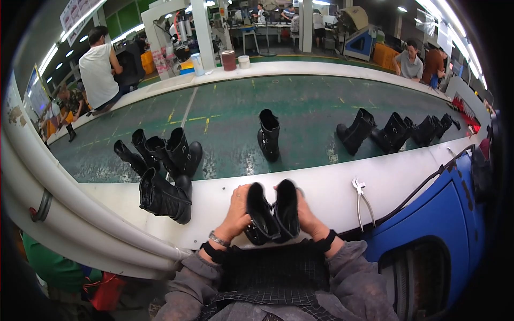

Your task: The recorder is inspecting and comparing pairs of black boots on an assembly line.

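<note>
My left hand (235, 211) grips the left one (260, 214) of a pair of black boots, held soles up against the white ledge (326, 184) of the conveyor. My right hand (307, 214) grips the right boot (286, 208) of the pair, pressed side by side with the other. Both wrists carry black bands, the left one also a metal bracelet. A dark checked apron covers my lap below the boots.
A black boot (163, 198) lies on its side on the ledge to my left. Several black boots stand on the green belt (235, 112), one (269, 135) straight ahead. Metal pliers (363, 199) lie on the ledge right. Other people work across the belt.
</note>
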Motion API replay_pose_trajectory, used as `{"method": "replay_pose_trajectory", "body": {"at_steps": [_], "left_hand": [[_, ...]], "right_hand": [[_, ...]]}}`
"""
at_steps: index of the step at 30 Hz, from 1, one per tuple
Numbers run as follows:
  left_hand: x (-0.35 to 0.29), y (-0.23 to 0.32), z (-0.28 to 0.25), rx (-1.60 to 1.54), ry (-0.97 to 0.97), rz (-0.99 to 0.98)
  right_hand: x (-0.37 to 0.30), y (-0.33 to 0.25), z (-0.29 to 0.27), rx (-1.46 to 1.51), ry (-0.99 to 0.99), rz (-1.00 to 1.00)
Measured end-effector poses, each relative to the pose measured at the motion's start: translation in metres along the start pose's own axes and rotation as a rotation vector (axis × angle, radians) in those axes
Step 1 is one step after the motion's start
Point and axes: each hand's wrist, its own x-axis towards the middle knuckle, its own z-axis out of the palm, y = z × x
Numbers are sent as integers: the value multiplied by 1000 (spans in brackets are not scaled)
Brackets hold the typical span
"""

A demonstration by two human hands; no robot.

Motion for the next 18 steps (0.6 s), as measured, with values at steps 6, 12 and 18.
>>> {"method": "replay_pose_trajectory", "body": {"at_steps": [6,12,18], "left_hand": [[-34,45,13,-47,390,-195],[-86,109,36,-329,359,-142],[-59,88,38,29,484,-121]], "right_hand": [[-11,-16,38,-192,112,-159],[-50,-40,71,-229,191,79],[-31,-58,58,-35,-110,240]]}}
